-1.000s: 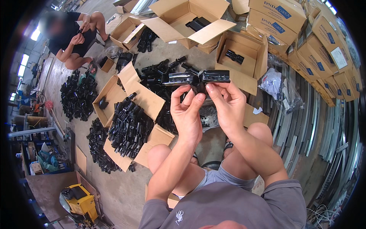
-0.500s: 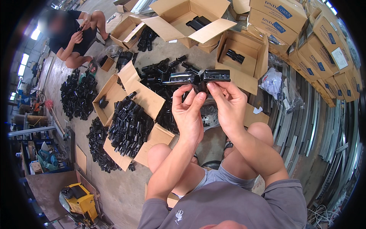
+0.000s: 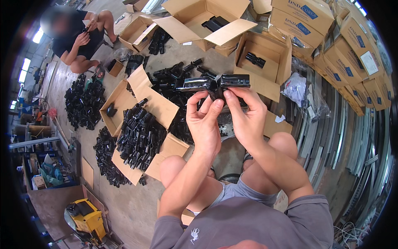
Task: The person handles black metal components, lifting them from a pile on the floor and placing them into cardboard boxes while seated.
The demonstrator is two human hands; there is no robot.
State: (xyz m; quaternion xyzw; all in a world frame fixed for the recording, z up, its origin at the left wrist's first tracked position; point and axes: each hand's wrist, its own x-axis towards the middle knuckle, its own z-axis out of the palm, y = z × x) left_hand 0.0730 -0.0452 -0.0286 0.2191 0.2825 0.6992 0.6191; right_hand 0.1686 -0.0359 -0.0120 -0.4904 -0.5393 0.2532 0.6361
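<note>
In front of me, above the heaps, I hold a glossy black part with two arms spread left and right from a darker middle. Whether it is one piece or two joined pieces I cannot tell. My left hand is closed, its thumb pressed to the lower middle of the part. My right hand pinches it just right of the middle, thumb and fingers together below the right arm. Behind my hands lies a heap of similar black parts, partly hidden by them.
An open carton stands left of my knees, a pile of black parts by its flaps. More parts lie farther left. Another person sits far left. Stacked cartons and metal profiles are right. A yellow machine stands lower left.
The black part and my hands have shifted very slightly up and left; my grip looks the same. The other person's hands have moved a little.
</note>
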